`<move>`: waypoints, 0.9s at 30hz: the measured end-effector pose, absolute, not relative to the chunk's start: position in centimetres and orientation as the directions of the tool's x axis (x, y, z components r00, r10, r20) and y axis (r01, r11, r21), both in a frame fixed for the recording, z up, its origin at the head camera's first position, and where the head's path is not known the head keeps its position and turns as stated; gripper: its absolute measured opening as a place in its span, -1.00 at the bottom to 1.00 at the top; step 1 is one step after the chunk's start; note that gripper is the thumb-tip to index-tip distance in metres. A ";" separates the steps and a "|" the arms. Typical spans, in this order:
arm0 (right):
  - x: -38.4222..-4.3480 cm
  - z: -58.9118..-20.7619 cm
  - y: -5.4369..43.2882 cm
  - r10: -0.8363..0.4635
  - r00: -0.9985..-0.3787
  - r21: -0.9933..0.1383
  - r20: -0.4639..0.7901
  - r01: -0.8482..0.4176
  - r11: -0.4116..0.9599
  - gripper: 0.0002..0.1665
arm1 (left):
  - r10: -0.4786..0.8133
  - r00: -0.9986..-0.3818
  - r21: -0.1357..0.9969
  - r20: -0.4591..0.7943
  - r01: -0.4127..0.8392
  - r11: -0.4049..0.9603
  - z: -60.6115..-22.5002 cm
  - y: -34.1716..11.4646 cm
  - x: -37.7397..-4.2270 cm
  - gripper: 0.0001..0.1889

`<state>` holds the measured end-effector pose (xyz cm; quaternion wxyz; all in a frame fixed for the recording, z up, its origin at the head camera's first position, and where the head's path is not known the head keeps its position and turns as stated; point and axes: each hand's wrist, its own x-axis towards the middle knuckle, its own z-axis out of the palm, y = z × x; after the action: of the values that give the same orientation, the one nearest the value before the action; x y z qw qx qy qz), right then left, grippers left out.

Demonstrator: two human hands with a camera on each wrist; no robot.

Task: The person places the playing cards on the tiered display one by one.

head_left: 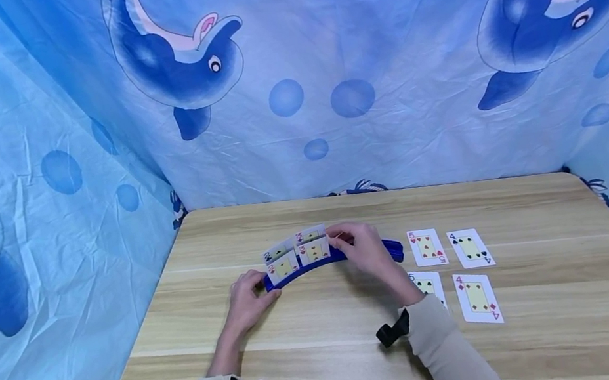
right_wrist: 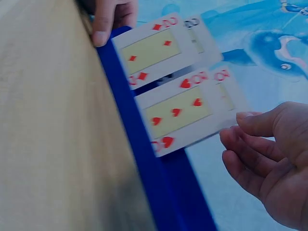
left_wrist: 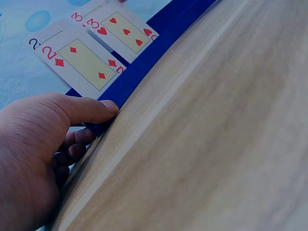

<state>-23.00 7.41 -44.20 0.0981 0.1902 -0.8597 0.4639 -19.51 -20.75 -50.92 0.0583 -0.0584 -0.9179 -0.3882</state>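
Observation:
A curved blue card holder (head_left: pixel 316 264) stands on the table with playing cards upright in it. My left hand (head_left: pixel 248 301) grips its left end, thumb (left_wrist: pixel 107 109) on the front and fingers curled behind. The two of diamonds (left_wrist: pixel 83 62) stands before a black two (left_wrist: pixel 34 42). Beside that pair, the three of hearts (right_wrist: pixel 176 113) has another red three (right_wrist: pixel 225 91) behind it, higher up. My right hand (head_left: pixel 363 248) is at the right edge of the rear red three, where thumb and fingertips appear to pinch it; the contact is partly hidden.
Right of the holder lie the five of hearts (head_left: pixel 427 247), four of spades (head_left: pixel 470 248), four of diamonds (head_left: pixel 478 299) and a black five (head_left: pixel 428 283), face up. My right forearm partly covers the black five. A blue dolphin-print curtain (head_left: pixel 303 31) hangs behind the wooden table (head_left: pixel 333 371).

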 end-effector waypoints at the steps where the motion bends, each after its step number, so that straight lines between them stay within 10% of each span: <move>1: -22.9 -43.9 7.6 -0.232 -0.906 -0.755 0.353 -0.423 0.502 -0.75 | 0.061 -0.988 0.708 0.145 0.146 0.691 -50.9 -20.7 -19.5 -0.60; 27: -20.4 -41.1 17.4 -0.149 -0.902 -0.651 0.406 -0.400 0.646 -0.76 | 0.055 -0.991 0.705 0.124 0.127 0.697 -50.7 -20.6 -19.6 -0.57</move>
<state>-20.43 17.36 -41.12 0.1599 0.1536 -0.8929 0.3918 -19.61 -20.57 -50.72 0.0464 -0.0494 -0.9201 -0.3859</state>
